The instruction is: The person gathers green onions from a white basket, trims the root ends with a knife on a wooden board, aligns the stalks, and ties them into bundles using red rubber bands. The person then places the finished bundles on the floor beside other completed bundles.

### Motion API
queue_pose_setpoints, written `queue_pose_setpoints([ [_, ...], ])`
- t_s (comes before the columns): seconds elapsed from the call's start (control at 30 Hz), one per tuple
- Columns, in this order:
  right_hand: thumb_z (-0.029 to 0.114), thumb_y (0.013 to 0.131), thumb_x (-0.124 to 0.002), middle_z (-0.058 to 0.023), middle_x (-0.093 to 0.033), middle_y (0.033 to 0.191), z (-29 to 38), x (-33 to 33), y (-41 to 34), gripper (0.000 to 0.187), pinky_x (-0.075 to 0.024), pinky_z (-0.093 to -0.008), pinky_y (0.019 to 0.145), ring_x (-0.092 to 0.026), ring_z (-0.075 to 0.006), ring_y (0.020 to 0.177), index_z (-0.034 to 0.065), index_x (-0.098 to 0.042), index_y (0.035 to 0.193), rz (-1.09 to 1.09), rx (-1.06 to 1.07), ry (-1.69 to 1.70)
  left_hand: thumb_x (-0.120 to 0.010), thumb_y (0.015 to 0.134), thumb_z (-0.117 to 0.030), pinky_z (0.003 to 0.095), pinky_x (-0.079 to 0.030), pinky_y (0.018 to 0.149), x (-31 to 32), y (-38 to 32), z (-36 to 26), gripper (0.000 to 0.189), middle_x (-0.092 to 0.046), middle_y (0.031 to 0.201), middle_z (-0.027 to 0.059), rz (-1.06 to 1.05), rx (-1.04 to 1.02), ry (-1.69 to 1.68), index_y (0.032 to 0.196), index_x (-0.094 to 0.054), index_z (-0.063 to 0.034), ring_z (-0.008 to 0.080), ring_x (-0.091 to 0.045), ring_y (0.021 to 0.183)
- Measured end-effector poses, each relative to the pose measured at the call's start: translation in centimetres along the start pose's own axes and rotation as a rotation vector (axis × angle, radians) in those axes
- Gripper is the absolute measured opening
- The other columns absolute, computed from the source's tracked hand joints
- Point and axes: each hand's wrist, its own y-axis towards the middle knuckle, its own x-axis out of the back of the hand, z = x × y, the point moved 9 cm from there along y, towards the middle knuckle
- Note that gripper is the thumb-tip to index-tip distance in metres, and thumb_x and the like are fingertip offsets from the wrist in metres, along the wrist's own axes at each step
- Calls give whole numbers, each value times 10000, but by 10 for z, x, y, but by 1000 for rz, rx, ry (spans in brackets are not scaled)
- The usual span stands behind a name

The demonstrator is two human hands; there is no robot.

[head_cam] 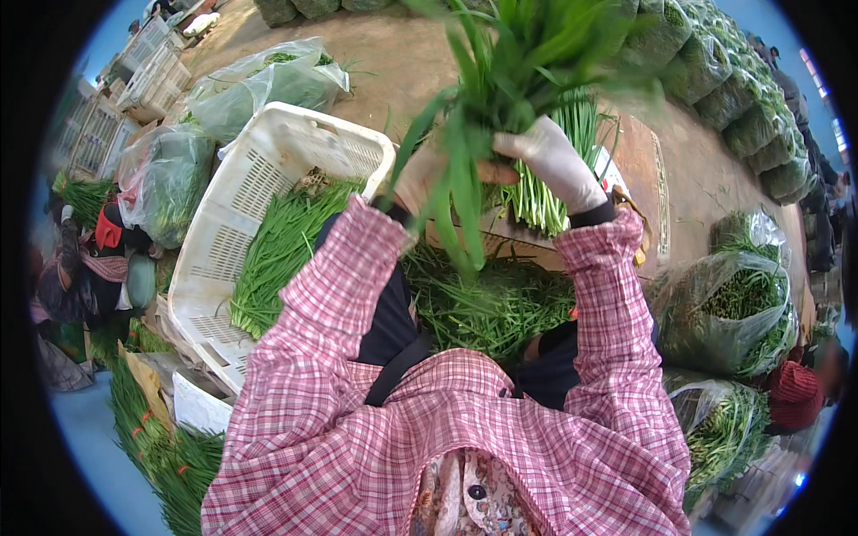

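A bunch of long green leaves, apparently garlic chives (513, 80), is raised in front of me, blurred by motion. Both hands grip its lower part: my left hand (421, 175), partly hidden by drooping leaves, and my right hand (556, 164) in a whitish glove. Beneath my right hand more chives (536, 204) with pale stalks lie on a low board (633, 167). Loose green leaves (496, 308) are heaped between my legs. By my left arm stands a white plastic crate (218, 244), tilted in view, with chives (285, 251) laid inside.
Clear plastic bags of greens stand at far left (268, 84) and right (730, 315). Bundles with red bands (144, 429) lie at lower left. Packed bags (730, 100) line the far right. Another person (110, 248) is at left; a red-capped person (794, 395) is at right.
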Motion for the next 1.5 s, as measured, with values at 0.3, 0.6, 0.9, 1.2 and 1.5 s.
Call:
queue_pose_setpoints([
  [0.3, 469, 912, -678, -149, -703, 1114, -14, 10, 13, 657, -492, -317, 923, -655, -220, 1030, -95, -610, 1241, -178, -134, -131, -819, 808, -127, 308, -560, 842, 36, 10, -43, 433, -724, 1066, 80, -290, -278, 82, 1192, -667, 3, 147, -676, 935],
  [0.6, 228, 819, -831, -205, -558, 1360, -22, -29, -35, 906, -510, -318, 933, -631, -219, 1098, -71, -307, 1495, -164, 85, 61, -755, 848, -24, 299, -596, 781, 35, -15, -43, 317, -721, 1056, 86, -352, -131, -183, 1150, -677, 29, 164, -696, 879],
  [0.9, 308, 904, -731, -162, -649, 1291, -25, -23, -19, 662, -490, -324, 986, -637, -253, 1157, -44, -481, 1406, -8, -164, -283, -783, 854, -146, 323, -587, 791, 24, -23, -79, 288, -728, 969, 83, -218, -273, -20, 1087, -688, -5, 181, -706, 878],
  [1.2, 193, 911, -712, -147, -745, 1002, -81, -31, -87, 276, -539, -316, 827, -707, -218, 888, 13, -719, 1121, -27, -214, -307, -691, 897, -78, 461, -508, 1003, 81, -58, -52, 274, -687, 1031, 67, -187, -331, -621, 1164, -640, -51, 210, -671, 951],
  [1.5, 207, 984, -623, 4, -635, 685, -83, 27, -160, 229, -404, -206, 540, -537, -68, 571, 17, -737, 927, -515, -271, 308, -705, 892, -94, 522, -442, 1060, 111, -104, -62, 494, -641, 1036, 31, -179, -440, -629, 1359, -546, -126, 217, -619, 973],
])
